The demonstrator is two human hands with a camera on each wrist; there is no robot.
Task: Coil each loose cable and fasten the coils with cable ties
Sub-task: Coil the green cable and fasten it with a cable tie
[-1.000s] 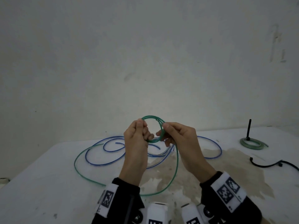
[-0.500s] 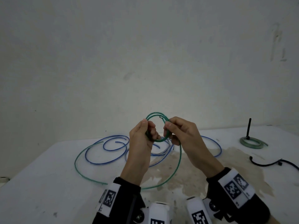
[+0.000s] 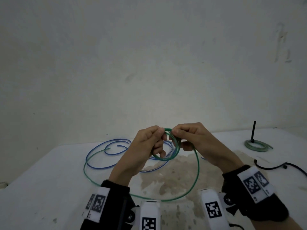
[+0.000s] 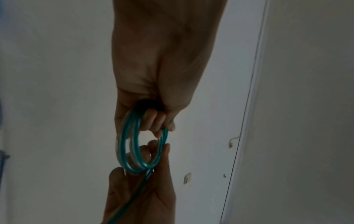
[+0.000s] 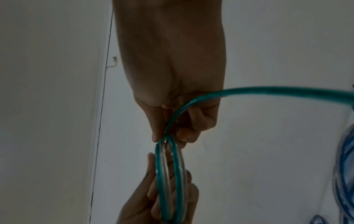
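A small coil of the green cable [image 3: 167, 146] is held in the air above the middle of the tabletop [image 3: 49, 188], between both hands. The left hand [image 3: 146, 146] is curled around the left side of the coil, with its fingers [image 4: 155, 119] passed through the ring, probably so that the turns are kept together. The right hand [image 3: 191, 138] pinches the top of the coil, and the free length of the cable runs out under it, so a new turn can be guided onto the ring.

The rest of the green cable hangs down to the tabletop, sweeps along the near edge and ends toward the far left, where it is mixed with the loose blue cable [image 3: 106, 156]. It is judged that the coiling is only at its beginning, because most of the length is not yet wound.

Near the far right corner a finished green coil [image 3: 256, 145] is seen with a black cable tie [image 3: 253, 131] standing upright on it. A black cable [image 3: 282, 166] lies at the right edge. Open room is left over the stained middle area; the blue loops could be caught when the green length is pulled in.
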